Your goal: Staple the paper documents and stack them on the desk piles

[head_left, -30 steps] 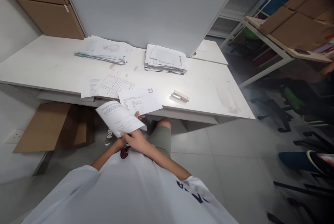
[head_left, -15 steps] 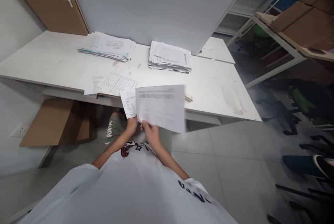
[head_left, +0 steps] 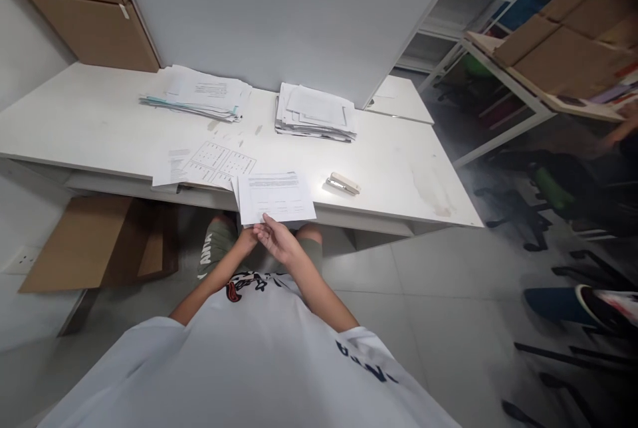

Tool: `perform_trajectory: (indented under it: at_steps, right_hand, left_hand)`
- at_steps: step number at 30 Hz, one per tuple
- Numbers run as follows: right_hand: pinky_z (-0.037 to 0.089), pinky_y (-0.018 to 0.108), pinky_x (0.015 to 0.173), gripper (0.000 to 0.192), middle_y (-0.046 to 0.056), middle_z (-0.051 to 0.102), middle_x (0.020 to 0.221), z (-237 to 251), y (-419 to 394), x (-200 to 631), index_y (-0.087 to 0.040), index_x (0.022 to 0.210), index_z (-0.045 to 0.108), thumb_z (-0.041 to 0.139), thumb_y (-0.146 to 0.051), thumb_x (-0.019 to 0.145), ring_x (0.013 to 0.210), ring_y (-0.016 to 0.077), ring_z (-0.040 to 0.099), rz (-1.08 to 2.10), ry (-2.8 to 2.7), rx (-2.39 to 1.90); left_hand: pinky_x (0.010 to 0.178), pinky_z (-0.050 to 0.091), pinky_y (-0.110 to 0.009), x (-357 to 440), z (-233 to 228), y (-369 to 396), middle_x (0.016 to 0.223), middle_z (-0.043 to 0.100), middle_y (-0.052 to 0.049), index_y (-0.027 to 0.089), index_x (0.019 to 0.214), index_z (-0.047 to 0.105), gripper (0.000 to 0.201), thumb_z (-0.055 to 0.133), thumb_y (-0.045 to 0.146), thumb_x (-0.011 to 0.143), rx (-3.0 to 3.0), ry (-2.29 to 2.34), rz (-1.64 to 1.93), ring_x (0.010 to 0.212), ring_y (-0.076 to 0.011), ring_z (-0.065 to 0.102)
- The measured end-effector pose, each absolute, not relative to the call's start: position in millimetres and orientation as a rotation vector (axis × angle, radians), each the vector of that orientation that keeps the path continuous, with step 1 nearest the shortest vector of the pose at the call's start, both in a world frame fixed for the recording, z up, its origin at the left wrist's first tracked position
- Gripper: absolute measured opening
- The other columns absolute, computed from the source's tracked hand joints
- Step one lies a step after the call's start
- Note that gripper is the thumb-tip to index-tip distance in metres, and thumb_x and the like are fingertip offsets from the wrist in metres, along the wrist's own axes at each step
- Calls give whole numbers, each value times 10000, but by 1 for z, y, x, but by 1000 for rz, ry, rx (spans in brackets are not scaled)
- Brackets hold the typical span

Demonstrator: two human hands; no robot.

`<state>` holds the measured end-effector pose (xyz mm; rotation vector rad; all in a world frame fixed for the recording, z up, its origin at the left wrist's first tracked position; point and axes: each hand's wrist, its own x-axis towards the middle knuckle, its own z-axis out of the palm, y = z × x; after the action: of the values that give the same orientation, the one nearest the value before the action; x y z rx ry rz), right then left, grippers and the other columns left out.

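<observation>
Just over the desk's front edge, printed paper sheets (head_left: 276, 192) are held in front of me, one nearly covering another whose left edge shows. My right hand (head_left: 276, 237) grips the lower edge, thumb on top of the print. Close against it, my left hand (head_left: 246, 240) is closed at the lower left corner of the sheets, its fingers partly hidden. A stapler (head_left: 343, 183) with a cream body and shiny metal part lies on the desk to the right of the paper. Left of the held sheets, more printed papers (head_left: 214, 163) lie along the front edge.
On the white desk (head_left: 399, 162), two paper stacks stand at the back: a left stack (head_left: 199, 92) and a right stack (head_left: 316, 112). An open cardboard box (head_left: 80, 238) is below left. Chairs (head_left: 528, 209) and a shelf (head_left: 448, 22) are at the right.
The upper sheet has swung left and down over the smaller one, uncovering the stapler. My right hand has moved left, closer to my left hand. The view has shifted slightly.
</observation>
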<state>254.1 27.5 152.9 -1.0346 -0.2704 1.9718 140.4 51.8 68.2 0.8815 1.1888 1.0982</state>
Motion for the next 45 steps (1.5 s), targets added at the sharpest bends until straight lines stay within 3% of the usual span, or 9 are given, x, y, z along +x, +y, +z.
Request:
perform_trajectory:
  at_steps: [3, 6, 10, 14, 20, 25, 30, 41, 45]
  right_hand:
    - [397, 169, 385, 414, -10, 575, 499, 141, 20, 276, -152, 687, 627, 644, -517, 881, 405, 76, 510, 1879, -512, -1217]
    - [231, 201, 317, 564, -32, 446, 372, 123, 13, 307, -171, 567, 569, 560, -647, 871, 309, 76, 387, 1725, -730, -1489]
    - [304, 206, 361, 564, -22, 533, 476, 109, 17, 332, -173, 701, 625, 563, -722, 813, 368, 86, 446, 1639, -674, -1413]
    - [413, 196, 435, 547, -4, 620, 633, 110, 31, 330, -176, 860, 645, 614, -717, 778, 487, 91, 535, 1566, -499, -1159]
    - [432, 192, 460, 358, -4, 671, 690, 112, 47, 322, -191, 752, 605, 795, -479, 656, 502, 78, 521, 1420, -412, -1156]
    - [399, 185, 456, 275, -18, 655, 632, 112, 50, 321, -184, 688, 599, 784, -377, 626, 480, 66, 499, 1391, -489, -1234]
    - [416, 195, 490, 233, -18, 642, 611, 113, 49, 319, -174, 668, 606, 741, -363, 649, 496, 72, 515, 1391, -586, -1291]
    - [435, 217, 507, 291, 9, 665, 634, 113, 49, 321, -185, 655, 591, 727, -439, 698, 529, 99, 555, 1328, -663, -1348]
    - [430, 214, 512, 328, -1, 639, 603, 112, 48, 318, -187, 632, 582, 719, -474, 711, 520, 90, 526, 1304, -661, -1305]
  left_hand:
    - [1108, 393, -519, 140, 80, 50, 1001, 749, -101, 185, 866, 710, 333, 830, 246, 561, 883, 1172, 1039, 1093, -338, 636]
    - [1061, 432, -586, 142, 98, 40, 1146, 714, -125, 162, 1022, 710, 455, 825, 281, 598, 816, 976, 1021, 1177, -376, 601]
    - [999, 476, -599, 152, 119, 33, 1302, 640, -124, 198, 1126, 676, 444, 767, 308, 705, 667, 658, 1081, 1274, -399, 537]
    - [968, 514, -536, 157, 123, 41, 1294, 645, -128, 195, 1111, 662, 420, 730, 380, 741, 528, 756, 1159, 1225, -361, 579]
    - [778, 577, -365, 134, 115, 52, 1120, 707, -100, 185, 1001, 625, 449, 759, 426, 645, 516, 1151, 1306, 985, -252, 671]
    - [635, 530, -281, 118, 123, 65, 868, 701, -65, 169, 866, 596, 526, 800, 552, 569, 674, 1375, 1299, 811, -209, 664]
    - [618, 491, -286, 119, 130, 80, 814, 702, -82, 135, 838, 660, 554, 828, 546, 508, 832, 1426, 1189, 750, -218, 638]
    - [557, 435, -256, 118, 124, 80, 665, 662, -41, 160, 713, 646, 271, 643, 390, 570, 836, 1450, 1124, 666, -212, 609]
    - [596, 469, -270, 119, 127, 77, 615, 634, -29, 179, 667, 635, 201, 630, 365, 591, 856, 1456, 1149, 721, -235, 622]
